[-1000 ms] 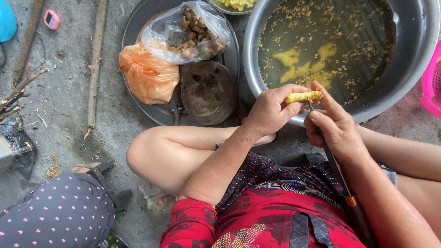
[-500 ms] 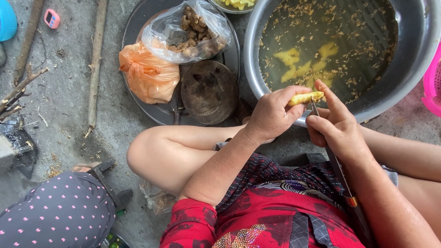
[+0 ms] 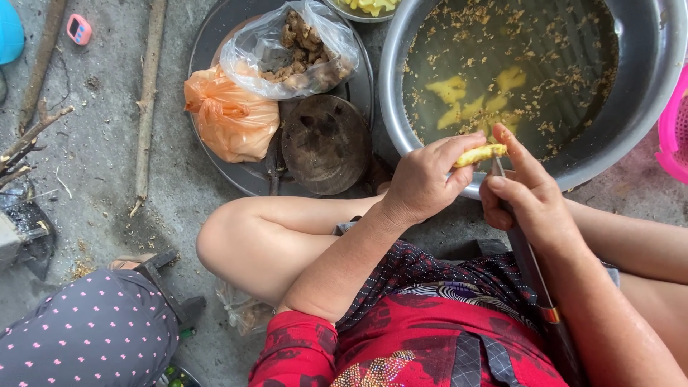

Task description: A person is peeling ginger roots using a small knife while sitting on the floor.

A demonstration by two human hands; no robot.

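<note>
My left hand (image 3: 426, 183) pinches a small yellow peeled root piece (image 3: 479, 154) at the near rim of a large metal basin (image 3: 645, 86). My right hand (image 3: 527, 193) grips a long knife (image 3: 534, 269), its blade tip against the root and its handle running back along my forearm. The basin holds murky water with floating peel scraps and several yellow peeled pieces (image 3: 459, 100).
A round metal tray (image 3: 215, 21) to the left carries an orange plastic bag (image 3: 229, 118), a clear bag of unpeeled roots (image 3: 301, 50) and a dark round wooden block (image 3: 326, 143). Another person's dotted trouser leg (image 3: 86, 337) is at lower left. A pink basket (image 3: 674, 136) sits at the right edge.
Both hands stay at the basin rim; the root piece has turned slightly between my fingers as the knife works on it.
</note>
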